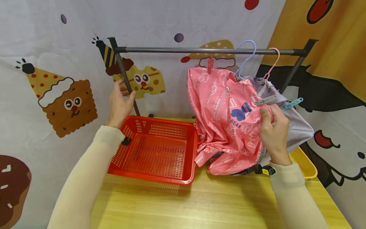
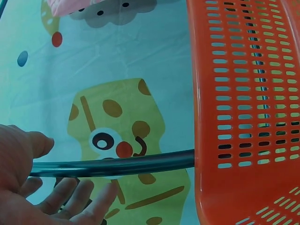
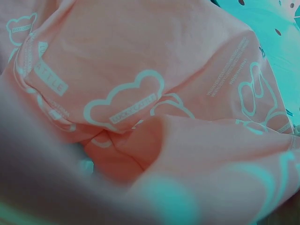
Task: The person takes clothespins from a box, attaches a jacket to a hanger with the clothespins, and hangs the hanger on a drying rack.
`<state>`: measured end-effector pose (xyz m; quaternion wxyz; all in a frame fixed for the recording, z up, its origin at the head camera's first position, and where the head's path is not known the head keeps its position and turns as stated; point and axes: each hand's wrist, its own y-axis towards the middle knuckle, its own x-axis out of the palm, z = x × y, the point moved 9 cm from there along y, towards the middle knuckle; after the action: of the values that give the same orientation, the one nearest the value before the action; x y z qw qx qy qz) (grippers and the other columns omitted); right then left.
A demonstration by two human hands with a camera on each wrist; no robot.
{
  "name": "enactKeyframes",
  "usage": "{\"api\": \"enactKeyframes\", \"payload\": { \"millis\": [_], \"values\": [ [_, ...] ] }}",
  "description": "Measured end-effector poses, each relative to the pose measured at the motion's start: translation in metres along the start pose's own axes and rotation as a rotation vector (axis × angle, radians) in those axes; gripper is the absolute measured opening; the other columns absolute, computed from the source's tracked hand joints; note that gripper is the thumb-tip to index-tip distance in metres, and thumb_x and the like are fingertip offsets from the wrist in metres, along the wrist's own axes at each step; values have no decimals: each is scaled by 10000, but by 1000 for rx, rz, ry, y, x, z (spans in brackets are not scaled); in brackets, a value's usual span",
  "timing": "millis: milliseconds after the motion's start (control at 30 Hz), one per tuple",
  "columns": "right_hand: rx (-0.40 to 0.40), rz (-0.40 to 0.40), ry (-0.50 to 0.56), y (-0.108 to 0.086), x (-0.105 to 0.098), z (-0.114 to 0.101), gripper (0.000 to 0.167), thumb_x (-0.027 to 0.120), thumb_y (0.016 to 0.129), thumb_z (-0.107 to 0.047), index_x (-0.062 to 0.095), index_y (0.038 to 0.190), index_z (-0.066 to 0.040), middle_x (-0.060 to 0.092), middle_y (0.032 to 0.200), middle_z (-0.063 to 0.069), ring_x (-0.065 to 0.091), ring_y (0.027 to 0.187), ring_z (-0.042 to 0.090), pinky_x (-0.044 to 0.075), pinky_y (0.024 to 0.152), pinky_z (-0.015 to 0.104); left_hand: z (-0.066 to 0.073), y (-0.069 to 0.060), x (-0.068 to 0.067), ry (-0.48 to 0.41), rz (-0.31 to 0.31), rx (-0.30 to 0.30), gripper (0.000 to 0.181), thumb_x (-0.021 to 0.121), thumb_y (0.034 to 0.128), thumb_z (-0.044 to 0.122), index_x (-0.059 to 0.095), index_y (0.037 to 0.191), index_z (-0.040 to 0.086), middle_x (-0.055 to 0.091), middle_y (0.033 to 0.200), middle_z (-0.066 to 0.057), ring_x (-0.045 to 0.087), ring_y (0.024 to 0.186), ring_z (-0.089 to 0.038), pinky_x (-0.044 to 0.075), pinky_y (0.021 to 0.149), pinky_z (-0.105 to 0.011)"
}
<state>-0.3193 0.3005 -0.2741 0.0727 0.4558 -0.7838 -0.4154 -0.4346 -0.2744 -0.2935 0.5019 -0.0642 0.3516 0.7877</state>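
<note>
A pink children's jacket [image 1: 226,105] with white outlines and the word BEAR hangs on a blue hanger [image 1: 246,57] on the rack's bar. My right hand [image 1: 274,130] pinches its right edge, below a pale clothespin [image 1: 266,100]. A red clothespin [image 1: 210,64] is on the jacket's left shoulder. Pink cloth [image 3: 122,98] fills the right wrist view, and the fingers are not clear there. My left hand [image 1: 120,103] is at the rack's left post [image 1: 123,70], thumb and loosely bent fingers on either side of it. In the left wrist view, gaps show between the fingers and the post [image 2: 140,164].
Below the bar [image 1: 171,50], a red plastic basket [image 1: 190,152] stands on the wooden table [image 1: 171,206]. A grey garment [image 1: 300,127] with a teal clothespin [image 1: 292,103] hangs from a pink hanger [image 1: 273,63] behind the jacket. A yellow basket [image 1: 307,163] is partly hidden at right.
</note>
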Motion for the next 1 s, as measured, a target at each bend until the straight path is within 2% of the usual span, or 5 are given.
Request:
{"api": "enactKeyframes", "payload": {
  "millis": [267,467,1000],
  "values": [
    [-8,6,1,0,-2,-2,320,671,1199,-232,815,1192,53,586,936,-255,535,829,6,446,713,109,2,6,-1,11,23,-11,603,708,1178,212,461,1722,134,743,1461,-262,782,1349,-444,656,1128,-622],
    [-5,6,-7,0,-3,-1,337,662,1204,-244,803,1206,62,590,957,-273,543,840,4,467,727,84,2,8,-3,13,41,-16,529,693,1183,159,520,1680,99,760,1436,-271,795,1294,-459,648,1143,-621],
    [-39,9,-21,2,-3,-3,347,666,1202,-245,796,1190,77,576,974,-276,532,843,-10,470,727,60,2,8,-1,62,-11,-56,431,672,1196,181,583,1598,55,747,1448,-280,779,1294,-458,649,1148,-618]
  ]
}}
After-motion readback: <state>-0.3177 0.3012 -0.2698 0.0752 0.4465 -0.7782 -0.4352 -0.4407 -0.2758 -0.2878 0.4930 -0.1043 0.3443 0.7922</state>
